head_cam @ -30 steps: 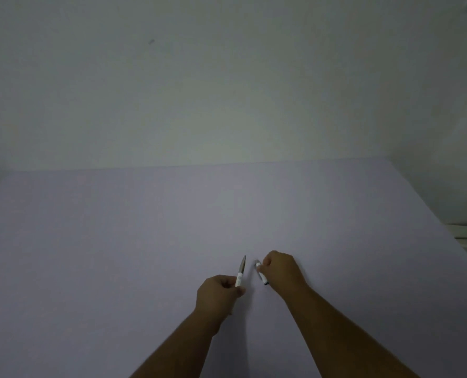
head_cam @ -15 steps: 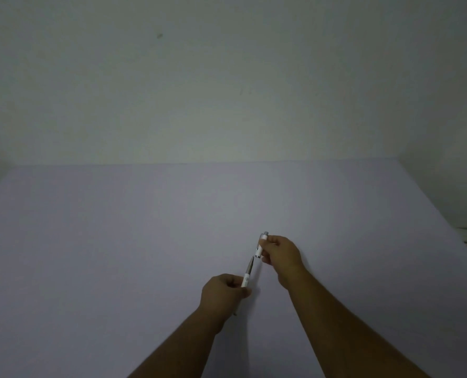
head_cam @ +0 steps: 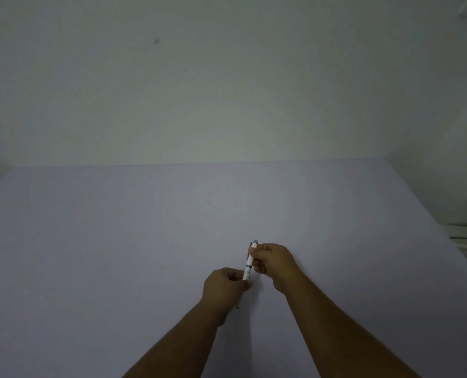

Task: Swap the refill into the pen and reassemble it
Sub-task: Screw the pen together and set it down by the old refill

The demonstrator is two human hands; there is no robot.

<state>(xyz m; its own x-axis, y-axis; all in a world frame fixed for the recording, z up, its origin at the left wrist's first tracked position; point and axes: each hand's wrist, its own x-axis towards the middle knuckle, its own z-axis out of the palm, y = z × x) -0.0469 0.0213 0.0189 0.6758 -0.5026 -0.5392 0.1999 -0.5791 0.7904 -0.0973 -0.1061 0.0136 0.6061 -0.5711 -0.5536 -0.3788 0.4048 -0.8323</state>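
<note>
Holding the pen (head_cam: 249, 264) above the table (head_cam: 117, 241): left hand (head_cam: 225, 286) pinches its lower half, right hand (head_cam: 271, 261) pinches the upper. Halves appear joined; probably only tightening remains. No loose refill shows.

A white pen (head_cam: 249, 261) is seen in the lower middle of the view, raised above the pale lilac surface and tilted, its upper end pointing toward one o'clock and its lower end toward seven o'clock. A grey cap or clicker is carried at the upper end, and a dark ring is seen around the barrel about midway along the visible length. The two barrel sections appear joined at that ring, though whether they are fully tightened cannot be told. The lower part of the barrel is covered, and a small dark tip shows at seven o'clock from it. The refill itself cannot be seen.
</note>
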